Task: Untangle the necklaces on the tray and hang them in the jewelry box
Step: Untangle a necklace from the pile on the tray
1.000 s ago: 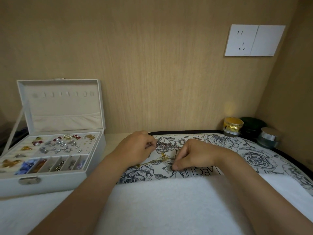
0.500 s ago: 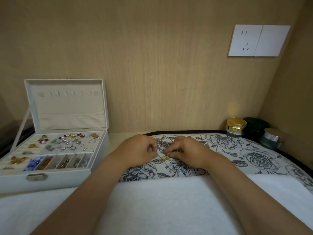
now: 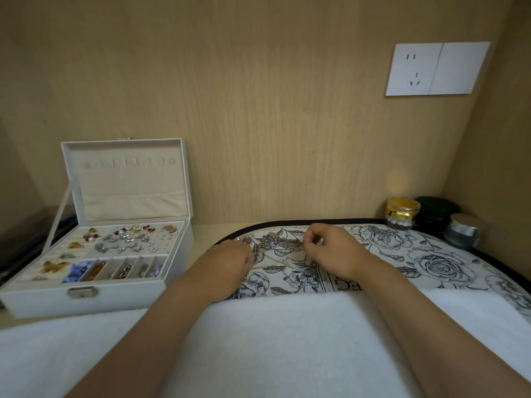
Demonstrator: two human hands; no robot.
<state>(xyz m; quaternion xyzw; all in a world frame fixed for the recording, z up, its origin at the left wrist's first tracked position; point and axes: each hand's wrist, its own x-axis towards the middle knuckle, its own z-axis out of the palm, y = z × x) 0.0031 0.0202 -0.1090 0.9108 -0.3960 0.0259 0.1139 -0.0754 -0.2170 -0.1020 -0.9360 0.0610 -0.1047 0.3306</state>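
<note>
A tangle of thin silver and gold necklaces (image 3: 275, 244) lies on the flower-printed tray (image 3: 431, 262) in the middle. My left hand (image 3: 230, 261) rests at the tangle's left end with curled fingers pinching a chain. At the right end, my right hand (image 3: 330, 251) pinches the chains between thumb and fingers. The white jewelry box (image 3: 115, 225) stands open at the left, its lid upright with a row of hooks and its compartments holding earrings and trinkets.
Three small jars stand at the back right: a gold one (image 3: 402, 212), a dark green one (image 3: 436, 212) and a silver-lidded one (image 3: 464, 231). A white towel (image 3: 273, 340) covers the near side. The wooden wall carries a white socket (image 3: 436, 68).
My hands have moved apart, the right one going right and up. The tangle now lies stretched out between them. The view has shifted slightly right.
</note>
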